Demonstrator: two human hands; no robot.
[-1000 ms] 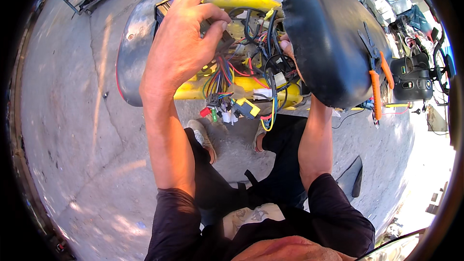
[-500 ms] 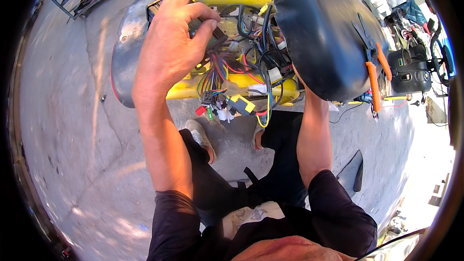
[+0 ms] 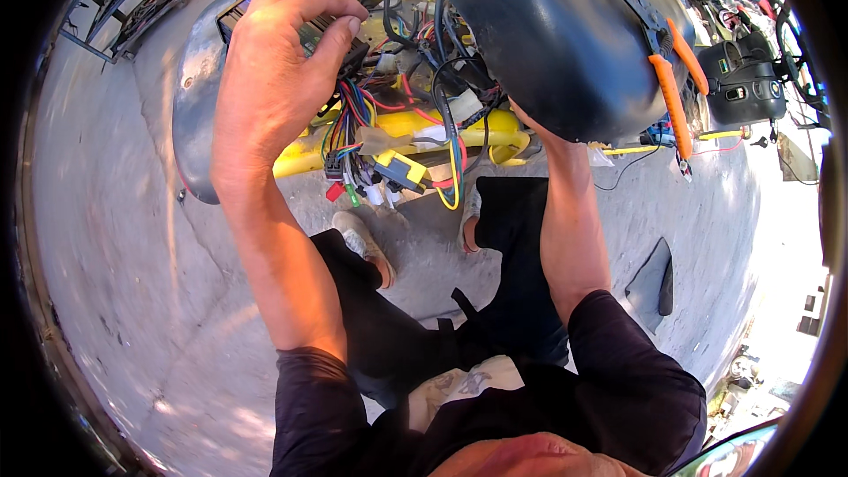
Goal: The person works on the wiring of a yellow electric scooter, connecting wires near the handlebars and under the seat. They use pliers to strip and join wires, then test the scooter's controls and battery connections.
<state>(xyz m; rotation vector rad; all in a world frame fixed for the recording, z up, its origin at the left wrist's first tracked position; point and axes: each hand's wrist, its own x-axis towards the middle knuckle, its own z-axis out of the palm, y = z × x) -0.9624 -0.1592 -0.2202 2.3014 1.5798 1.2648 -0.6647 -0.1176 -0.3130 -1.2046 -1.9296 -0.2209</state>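
My left hand is over the left end of a yellow tubular frame, fingers curved and apart. Directly under it lies a dark finned metal box, mostly covered by the hand; no firm grip on it shows. A black padded seat stands tilted up over the frame's right part. Behind its lower edge goes my right hand, its fingers hidden by the seat. Bundled coloured wires with several loose connectors hang over the frame's near tube.
Orange-handled pliers lie on the seat. A black rounded housing is right of it, near mixed parts. At the frame's left end is a black fender-like cover. A blue metal rack stands far left; a dark flat piece lies on the floor.
The whole scene has slid left and slightly up in the picture. My left hand keeps its curved pose over the finned box, and my right hand stays behind the seat.
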